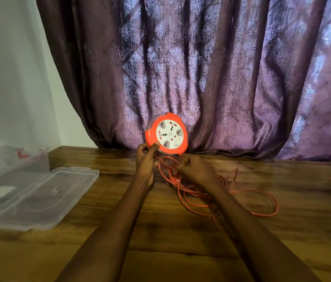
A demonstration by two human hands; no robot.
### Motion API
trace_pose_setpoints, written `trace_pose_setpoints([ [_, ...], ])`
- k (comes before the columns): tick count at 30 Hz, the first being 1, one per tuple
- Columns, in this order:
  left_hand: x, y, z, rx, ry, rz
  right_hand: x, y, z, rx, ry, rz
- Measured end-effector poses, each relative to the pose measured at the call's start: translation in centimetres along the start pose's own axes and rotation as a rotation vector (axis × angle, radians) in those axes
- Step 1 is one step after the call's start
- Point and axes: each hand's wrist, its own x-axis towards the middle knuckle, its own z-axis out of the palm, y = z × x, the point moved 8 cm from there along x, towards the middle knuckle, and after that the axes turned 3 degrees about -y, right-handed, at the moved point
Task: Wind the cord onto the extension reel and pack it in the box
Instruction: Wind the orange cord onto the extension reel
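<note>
A round orange extension reel (167,134) with a white socket face is held upright above the wooden table, in front of the curtain. My left hand (146,159) grips its lower left rim. The thin orange cord (248,202) runs down from the reel and lies in loose loops on the table to the right. My right hand (195,169) pinches the cord just below the reel. The clear plastic box (8,161) stands at the far left edge.
The box's clear lid (38,198) lies flat on the table at the left, in front of the box. A purple patterned curtain (221,68) hangs behind the table's far edge. A white wall is at the left.
</note>
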Motion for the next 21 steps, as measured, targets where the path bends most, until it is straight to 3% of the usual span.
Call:
trace_pose_setpoints([
  [8, 0.3, 0.2, -0.7, -0.025, 0.040, -0.001, 1.6, 7.4, -1.2, 0.098, 0.010, 0.335],
  [11, 0.4, 0.4, -0.9, -0.003, 0.050, -0.001, 1.3, 9.3, -2.2, 0.202, 0.103, 0.375],
  [16, 0.0, -0.1, -0.6, 0.015, 0.025, -0.012, 0.3, 11.8, -4.5, 0.136, 0.301, 0.409],
  [21, -0.1, -0.5, -0.4, 0.048, 0.010, -0.032, 0.3, 11.8, -4.2, 0.053, 0.260, 0.398],
])
